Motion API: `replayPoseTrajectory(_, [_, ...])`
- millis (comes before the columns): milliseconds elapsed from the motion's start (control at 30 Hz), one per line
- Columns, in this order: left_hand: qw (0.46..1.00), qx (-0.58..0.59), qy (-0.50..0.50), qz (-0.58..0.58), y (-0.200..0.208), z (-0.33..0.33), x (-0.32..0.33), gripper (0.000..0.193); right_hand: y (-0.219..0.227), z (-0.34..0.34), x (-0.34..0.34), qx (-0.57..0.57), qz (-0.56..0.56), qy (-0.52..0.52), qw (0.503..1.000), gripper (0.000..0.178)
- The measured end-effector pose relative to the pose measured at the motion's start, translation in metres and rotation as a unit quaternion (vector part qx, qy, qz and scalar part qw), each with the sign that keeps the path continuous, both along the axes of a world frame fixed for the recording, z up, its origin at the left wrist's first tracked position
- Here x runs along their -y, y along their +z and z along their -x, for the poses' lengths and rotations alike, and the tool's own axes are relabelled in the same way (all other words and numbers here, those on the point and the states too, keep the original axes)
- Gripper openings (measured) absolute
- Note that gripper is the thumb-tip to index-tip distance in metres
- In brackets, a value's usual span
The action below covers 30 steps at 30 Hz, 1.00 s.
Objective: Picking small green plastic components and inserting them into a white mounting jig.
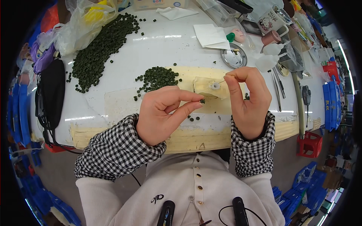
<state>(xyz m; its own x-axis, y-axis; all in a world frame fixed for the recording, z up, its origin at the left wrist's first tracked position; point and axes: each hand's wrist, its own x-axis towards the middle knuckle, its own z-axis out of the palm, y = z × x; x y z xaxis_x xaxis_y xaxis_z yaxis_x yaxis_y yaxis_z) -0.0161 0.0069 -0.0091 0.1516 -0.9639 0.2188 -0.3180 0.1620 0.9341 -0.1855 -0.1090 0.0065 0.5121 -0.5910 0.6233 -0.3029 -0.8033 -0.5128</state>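
Between thumb and forefinger, my left hand (162, 113) pinches a small dark green piece (202, 101), like the ones piled on the table. My right hand (249, 98) pinches a thin needle-like rod (221, 81) whose tip points left, toward a small whitish nozzle (215, 86) on a yellowed block (200, 86). The block stands on a cream-coloured sheet just beyond my fingers. A small heap of green pieces (160, 78) lies beyond my left hand. A few loose dark pieces (192, 119) are scattered near the table's front edge.
A large pile of green pieces (102, 49) spreads at the far left beside a clear plastic bag (85, 32). Far right are a round metal lid (233, 56), white paper (212, 36), a mug (272, 20) and tweezers (276, 90). A black pouch (51, 94) hangs at left.
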Motion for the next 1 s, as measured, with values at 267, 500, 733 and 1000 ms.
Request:
replayPoseTrajectory(267, [1.0,-0.006,0.001,-0.001,0.001,0.001,0.001,0.019,-0.003,0.002,0.001,-0.08,0.01,0.004,0.997,0.013])
replayPoseTrajectory(500, [0.999,0.001,0.024,0.021,0.001,-0.001,0.0,0.02,0.012,0.013,-0.027,-0.038,-0.108,0.068,0.991,0.022])
replayPoseTrajectory(733, [0.999,0.017,0.037,0.027,0.002,-0.001,0.0,0.021,0.0,0.013,-0.046,-0.011,-0.244,0.136,0.96,0.031])
replayPoseTrajectory(1000, [0.997,0.036,0.029,0.065,-0.005,-0.002,-0.001,0.021,-0.014,0.013,-0.043,0.061,-0.369,0.199,0.906,0.029])
